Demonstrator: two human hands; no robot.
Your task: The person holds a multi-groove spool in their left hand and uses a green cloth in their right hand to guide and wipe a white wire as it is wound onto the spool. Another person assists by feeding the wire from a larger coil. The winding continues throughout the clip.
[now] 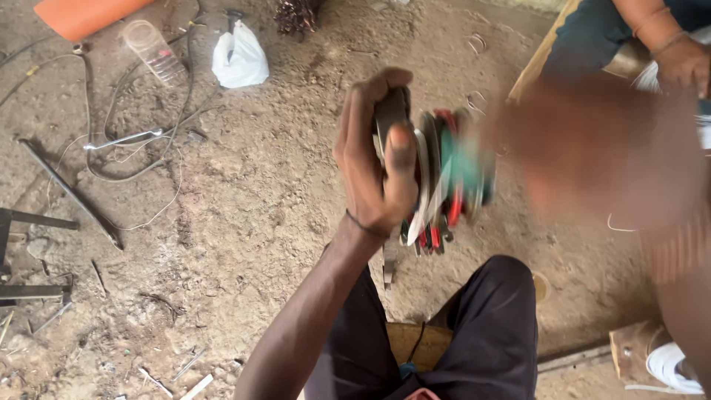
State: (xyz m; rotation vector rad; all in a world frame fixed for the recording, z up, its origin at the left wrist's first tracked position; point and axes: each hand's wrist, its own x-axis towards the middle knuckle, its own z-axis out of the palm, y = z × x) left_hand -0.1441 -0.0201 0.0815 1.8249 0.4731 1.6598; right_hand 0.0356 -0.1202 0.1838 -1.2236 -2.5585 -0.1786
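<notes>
My left hand (374, 159) is raised over the dirt floor and grips a round metal part (437, 174) wound with red and green wires, thumb pressed on its grey rim. The part is motion-blurred, and wire ends hang from its underside. My right hand (592, 155) is a brown blur just right of the part; its fingers cannot be made out, nor whether it touches the part. My dark-trousered knee (492, 311) is below.
Another person sits at the top right, with a braceleted hand (685, 63). On the ground lie a plastic bottle (152, 52), a white bag (239, 58), an orange sheet (78, 15), loose cables (126, 141) and a metal rod (70, 194). A white wire coil (674, 367) is at the bottom right.
</notes>
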